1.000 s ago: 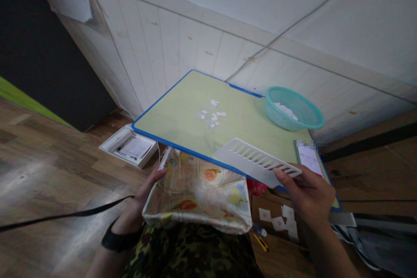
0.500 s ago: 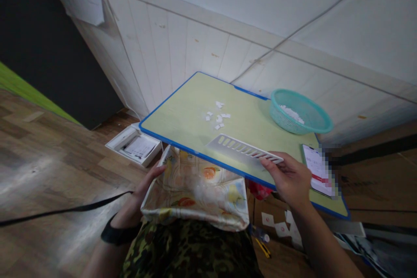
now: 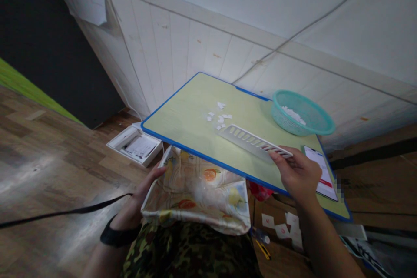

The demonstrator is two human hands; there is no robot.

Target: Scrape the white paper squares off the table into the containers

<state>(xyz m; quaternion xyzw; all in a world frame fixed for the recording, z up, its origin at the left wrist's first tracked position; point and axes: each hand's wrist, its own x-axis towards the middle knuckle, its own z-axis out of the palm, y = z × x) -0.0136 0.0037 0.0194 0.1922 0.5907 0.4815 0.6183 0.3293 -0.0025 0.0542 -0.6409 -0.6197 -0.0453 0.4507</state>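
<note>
My right hand (image 3: 298, 176) grips one end of a white slotted plastic strip (image 3: 241, 142) and holds it over the yellow-green tabletop (image 3: 189, 100). The strip's far end is close to several small white pieces (image 3: 221, 119) scattered on the table; whether it touches them I cannot tell. At the front edge, below the tabletop, sits a box lined with fruit-print cloth (image 3: 195, 204), with some whitish, clear material in it. My left hand (image 3: 148, 186) is closed on the box's left rim, most of its fingers hidden behind the wall.
A turquoise plastic basket (image 3: 317, 119) with many white pieces stands at the table's back right. A phone (image 3: 325, 182) lies on the right side. On the floor are an open white box (image 3: 120, 141), white cards (image 3: 282, 231) and a yellow cutter (image 3: 263, 249). The wall (image 3: 182, 39) borders the table's back.
My right hand has moved the strip slightly to the right and away from the front edge, nearer the white pieces. My left hand stays on the box rim.
</note>
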